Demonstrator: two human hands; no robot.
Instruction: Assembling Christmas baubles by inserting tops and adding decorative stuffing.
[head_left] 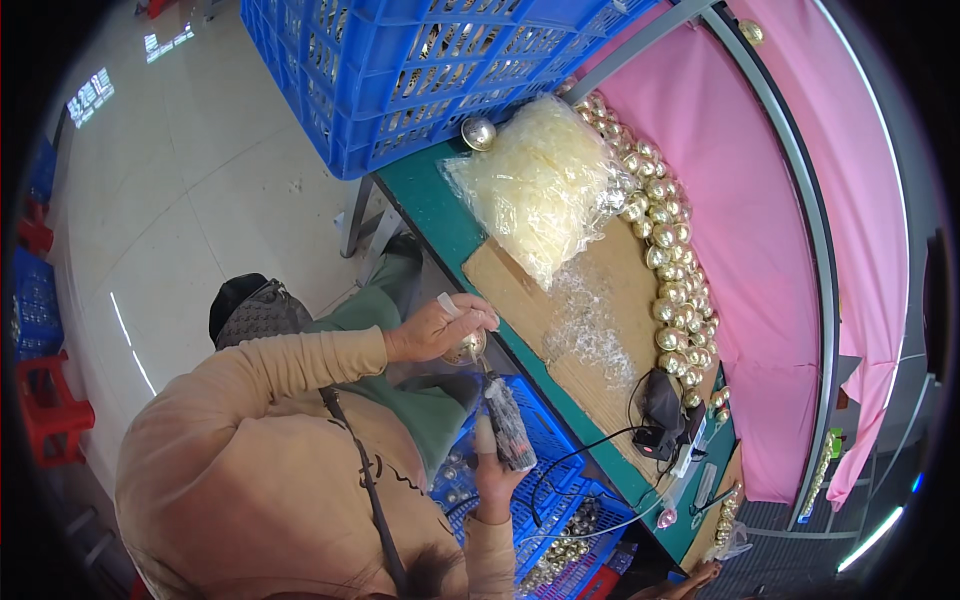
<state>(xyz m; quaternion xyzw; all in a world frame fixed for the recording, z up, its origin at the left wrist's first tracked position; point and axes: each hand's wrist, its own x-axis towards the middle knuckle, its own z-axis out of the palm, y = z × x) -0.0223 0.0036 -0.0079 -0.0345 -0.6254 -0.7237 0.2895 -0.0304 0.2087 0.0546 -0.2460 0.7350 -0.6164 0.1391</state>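
Observation:
My left hand [445,328] is closed around a shiny gold ball [467,347] with a small pale, translucent strip [449,304] sticking up between the fingers. Below and to its right, my right hand [495,477] grips a dark grey, worn cylindrical hand tool [509,424]. The tool's thin metal tip points up at the ball; whether they touch I cannot tell. Both hands are held off the near edge of the green table [440,215], above blue crates. On the table lies a clear plastic bag [545,170] of pale yellow translucent pieces.
Gold balls [672,270] line the table's far side by pink cloth [750,250]. Clear scraps [590,325] litter a cardboard sheet [620,270]. A black cable [590,445] runs near the tool. Blue crates [400,80] stand at the table's left end; another person's hand [705,573] shows lower right.

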